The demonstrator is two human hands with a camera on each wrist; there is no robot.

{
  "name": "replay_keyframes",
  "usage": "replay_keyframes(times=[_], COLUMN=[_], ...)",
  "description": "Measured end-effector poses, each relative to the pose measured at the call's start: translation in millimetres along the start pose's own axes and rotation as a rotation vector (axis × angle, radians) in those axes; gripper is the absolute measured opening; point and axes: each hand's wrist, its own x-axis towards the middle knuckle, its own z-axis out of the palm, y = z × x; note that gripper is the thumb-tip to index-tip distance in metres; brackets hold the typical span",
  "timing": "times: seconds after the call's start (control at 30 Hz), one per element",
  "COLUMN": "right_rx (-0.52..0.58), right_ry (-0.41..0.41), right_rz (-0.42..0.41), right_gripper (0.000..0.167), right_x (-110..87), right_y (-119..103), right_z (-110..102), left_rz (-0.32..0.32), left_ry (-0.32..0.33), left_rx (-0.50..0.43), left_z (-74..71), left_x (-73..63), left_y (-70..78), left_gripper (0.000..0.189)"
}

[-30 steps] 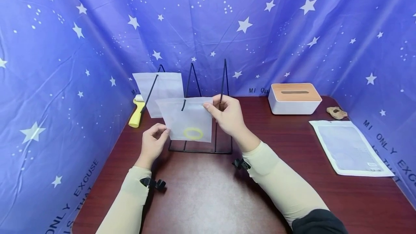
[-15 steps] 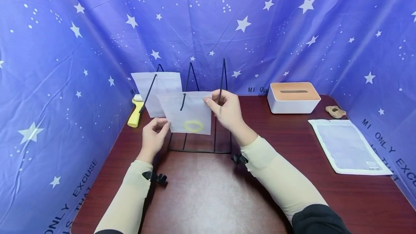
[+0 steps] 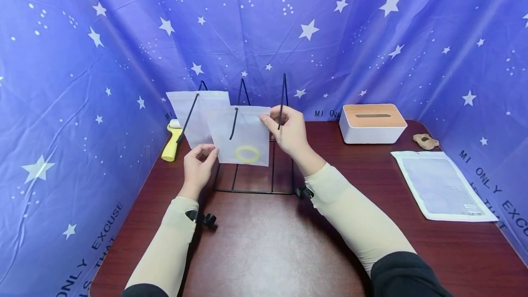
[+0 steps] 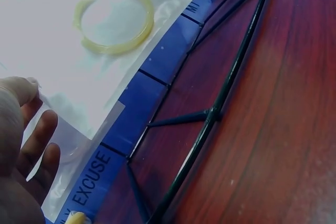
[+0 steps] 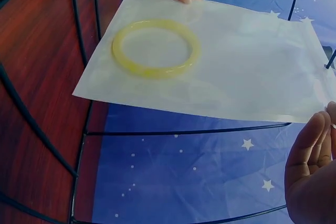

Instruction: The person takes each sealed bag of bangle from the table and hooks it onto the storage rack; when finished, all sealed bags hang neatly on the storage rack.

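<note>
A translucent white bag [image 3: 249,127] with a yellow ring [image 3: 246,161] inside, like a bangle, is on the middle prong of a black wire rack [image 3: 255,192]. The prong's front end shows before the bag, passing through near its top edge. My left hand [image 3: 197,168] pinches the bag's left edge low down. With thumb and fingers, my right hand [image 3: 290,132] holds its upper right corner, behind the rack's right prong. Seen from the right wrist, the ring [image 5: 117,52] lies near the bag's bottom end. A second white bag [image 3: 185,109] hangs on the left prong, partly covered by the first.
A yellow-handled roller [image 3: 170,145] lies left of the rack. At the back right stands a white tissue box [image 3: 371,135] with a wooden lid. Near it are a small tan object [image 3: 425,141] and a flat white-edged pouch [image 3: 445,187]. Starry blue curtains surround the table.
The bag with the ring has moved up and back along the middle prong, so more of the prong shows in front. Both hands have risen with it. The second bag stays put.
</note>
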Motion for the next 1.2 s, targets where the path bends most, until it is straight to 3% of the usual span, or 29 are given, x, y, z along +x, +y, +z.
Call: replay_keyframes(times=[0.37,1.1,1.2], right_rx=[0.043,0.14,0.136], right_ry=[0.04,0.108,0.115], right_rz=[0.065,0.155,0.149], right_gripper=[0.023,0.021,0.019], right_x=[15.3,34.8,37.6], right_y=[24.1,33.6,36.4], right_z=[2.8,10.5,11.2], left_rz=[-0.019,-0.082,-0.106], left_ry=[0.026,0.086,0.087], left_rx=[-0.016,0.009,0.009], left_z=[7.7,16.5,17.6], left_x=[8.1,26.9,30.7], left_y=[-1.1,-2.5,-17.4], left_gripper=[0.01,0.011,0.014])
